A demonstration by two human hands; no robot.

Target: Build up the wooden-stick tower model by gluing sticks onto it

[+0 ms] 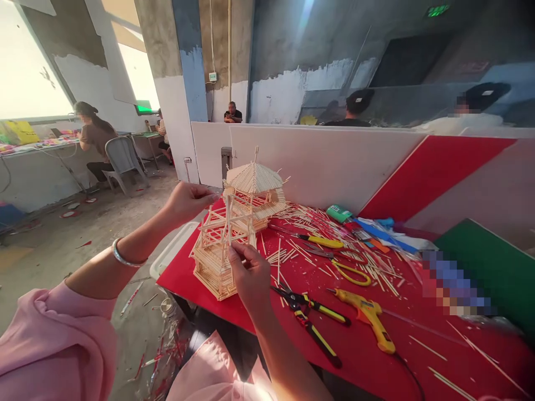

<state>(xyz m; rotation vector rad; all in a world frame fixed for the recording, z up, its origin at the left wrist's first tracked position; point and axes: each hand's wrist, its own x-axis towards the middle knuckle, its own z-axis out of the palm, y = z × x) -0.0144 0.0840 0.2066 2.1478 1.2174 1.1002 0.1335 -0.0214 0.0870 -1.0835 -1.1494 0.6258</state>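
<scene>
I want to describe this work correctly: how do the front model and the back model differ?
The front model has an open frame at its top, while the back model has a pointed roof. The front model stands near the edge of the table; the back model stands behind it, farther from the right hand. Both are pale and stick-built.

A shiny silver bangle [120, 257] rings the person's left forearm [98, 278]. Up the arm from the bangle comes a loose, creased pink sleeve [62, 345]; to the bangle's lower right, a pale-pink garment front [213, 373].
</scene>
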